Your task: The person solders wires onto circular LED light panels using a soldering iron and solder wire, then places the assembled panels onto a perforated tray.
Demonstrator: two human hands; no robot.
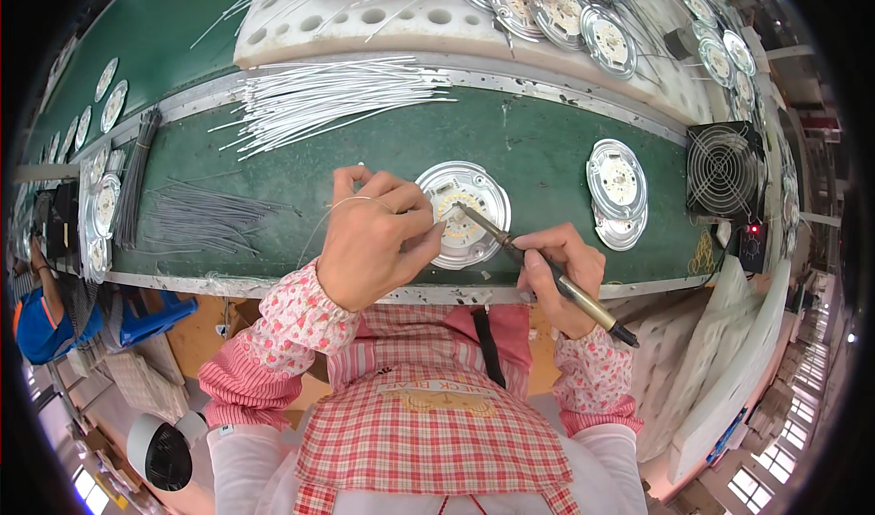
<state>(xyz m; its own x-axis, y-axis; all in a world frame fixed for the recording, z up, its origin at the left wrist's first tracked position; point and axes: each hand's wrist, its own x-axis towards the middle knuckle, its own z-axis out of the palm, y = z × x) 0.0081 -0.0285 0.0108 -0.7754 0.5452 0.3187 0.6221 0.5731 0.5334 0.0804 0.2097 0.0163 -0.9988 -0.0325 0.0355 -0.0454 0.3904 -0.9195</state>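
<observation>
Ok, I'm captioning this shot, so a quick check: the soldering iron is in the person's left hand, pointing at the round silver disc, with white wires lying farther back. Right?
Not quite: the head view shows the soldering iron in the right hand. It does point at the round silver disc, with white wires lying farther back.

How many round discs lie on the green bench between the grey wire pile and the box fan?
3: a central disc beneath the soldering iron's tip, partly covered by the left hand; farther right, an upper disc overlapping a lower disc. Others may be hidden underneath.
</observation>
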